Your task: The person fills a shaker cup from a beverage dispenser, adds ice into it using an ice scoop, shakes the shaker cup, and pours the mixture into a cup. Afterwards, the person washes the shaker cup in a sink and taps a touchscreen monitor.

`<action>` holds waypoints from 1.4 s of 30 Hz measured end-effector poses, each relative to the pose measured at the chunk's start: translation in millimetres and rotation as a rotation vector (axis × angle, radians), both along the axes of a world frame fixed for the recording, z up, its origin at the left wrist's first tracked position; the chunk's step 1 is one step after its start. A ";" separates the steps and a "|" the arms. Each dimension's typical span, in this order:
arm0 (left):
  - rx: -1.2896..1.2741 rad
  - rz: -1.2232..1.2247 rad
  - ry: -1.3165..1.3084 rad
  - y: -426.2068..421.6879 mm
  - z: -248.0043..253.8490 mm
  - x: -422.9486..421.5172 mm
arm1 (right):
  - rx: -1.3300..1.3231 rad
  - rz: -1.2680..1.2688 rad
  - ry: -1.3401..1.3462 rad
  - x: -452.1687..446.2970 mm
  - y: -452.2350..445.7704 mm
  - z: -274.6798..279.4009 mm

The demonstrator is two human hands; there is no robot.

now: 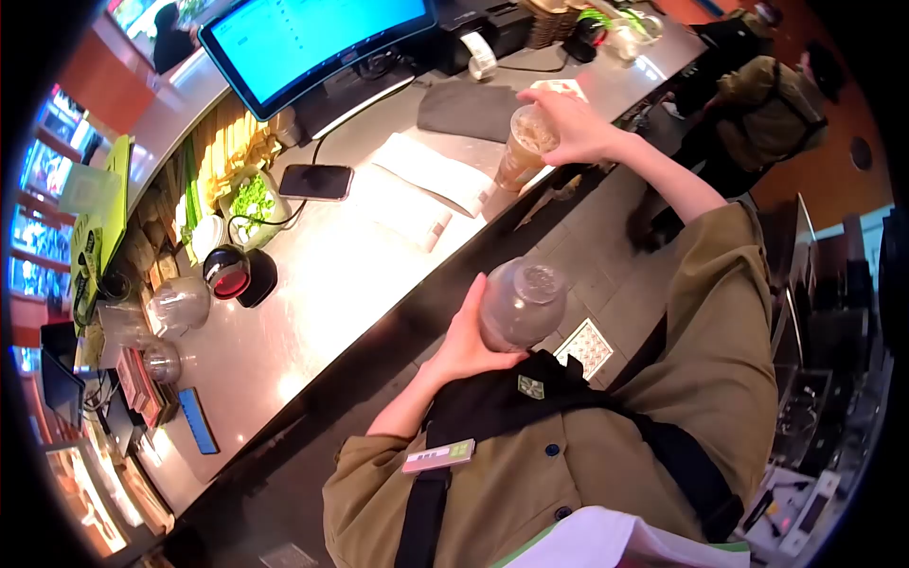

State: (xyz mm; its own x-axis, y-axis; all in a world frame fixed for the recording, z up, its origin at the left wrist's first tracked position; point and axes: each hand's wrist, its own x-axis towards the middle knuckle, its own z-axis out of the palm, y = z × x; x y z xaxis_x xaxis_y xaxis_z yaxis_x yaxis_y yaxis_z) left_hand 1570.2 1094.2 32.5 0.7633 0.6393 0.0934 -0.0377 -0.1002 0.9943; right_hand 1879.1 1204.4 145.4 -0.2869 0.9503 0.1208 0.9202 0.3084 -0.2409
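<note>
In the head view, a shiny counter (284,341) runs from the lower left of the frame to the upper right, with a big blue screen (317,38) at the top and a phone (316,182) under it. The right hand (582,128) curls around a cup (523,159) of brown drink, up and right of the middle. The left hand (466,343) has its fingers spread around a clear jar (525,308), near the middle.

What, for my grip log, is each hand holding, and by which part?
Left hand: a translucent container, by its side. Right hand: a drink cup, near its rim.
</note>
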 end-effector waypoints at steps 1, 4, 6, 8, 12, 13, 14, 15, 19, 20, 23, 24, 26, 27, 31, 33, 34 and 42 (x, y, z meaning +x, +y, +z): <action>-0.020 -0.028 0.060 11.8 3.4 6.5 | -0.001 0.031 0.021 1.9 14.2 -1.8; 0.078 -0.085 0.112 36.0 -4.1 23.7 | -0.058 0.073 0.016 10.7 53.0 -2.8; 0.069 -0.083 0.091 45.7 1.6 32.9 | -0.065 0.131 0.060 9.5 69.6 0.9; 0.038 -0.079 0.100 52.0 4.4 39.5 | -0.066 0.201 0.015 14.6 92.1 -2.6; 0.025 -0.057 0.080 63.6 -1.0 49.4 | -0.145 0.244 -0.008 11.2 117.5 3.8; 0.028 -0.045 0.078 64.9 -1.1 50.4 | -0.150 0.253 -0.021 10.6 121.1 4.4; -0.019 -0.028 0.088 63.4 -3.9 51.2 | -0.152 0.263 -0.033 10.4 123.4 4.4; -0.058 -0.010 0.101 60.3 -7.2 50.9 | -0.146 0.273 -0.044 10.0 125.9 4.5; 0.026 0.111 0.112 63.5 -5.3 37.6 | -0.245 0.302 -0.179 10.2 128.9 13.8; -0.013 0.143 0.114 63.7 2.6 32.3 | -0.224 0.271 -0.215 4.8 126.4 17.8; -0.032 0.236 0.053 53.7 -2.4 17.3 | -0.036 0.243 -0.144 -27.6 133.9 40.2; -0.012 0.293 0.048 47.8 -9.6 12.3 | 0.130 0.341 -0.044 -42.0 149.4 42.5; 0.003 0.352 0.064 44.8 -0.5 2.8 | 0.332 0.383 0.131 -88.9 180.6 49.2; 0.000 0.352 0.084 44.9 3.8 -3.4 | 0.404 0.323 0.096 -109.4 200.2 45.9; 0.154 0.517 0.056 25.0 0.9 -26.4 | 0.358 0.075 0.075 -159.2 267.8 13.7; 0.034 0.558 -0.074 17.3 -1.3 -36.3 | 0.363 0.079 0.055 -171.0 279.8 6.8; 0.023 0.605 -0.108 13.3 5.5 -41.3 | 0.363 0.080 0.043 -175.2 285.1 5.0; -0.068 0.909 -0.074 -0.7 33.6 -70.0 | 0.520 -0.067 0.238 -185.5 308.0 2.4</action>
State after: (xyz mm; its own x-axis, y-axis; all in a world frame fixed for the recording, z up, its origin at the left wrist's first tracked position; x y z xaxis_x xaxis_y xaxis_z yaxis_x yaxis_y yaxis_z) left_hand 1500.2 1093.5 66.1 -0.0430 0.9972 0.0618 -0.0369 -0.0634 0.9973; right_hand 1693.6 1512.3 147.8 -0.1357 0.7640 0.6308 0.8810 0.3844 -0.2760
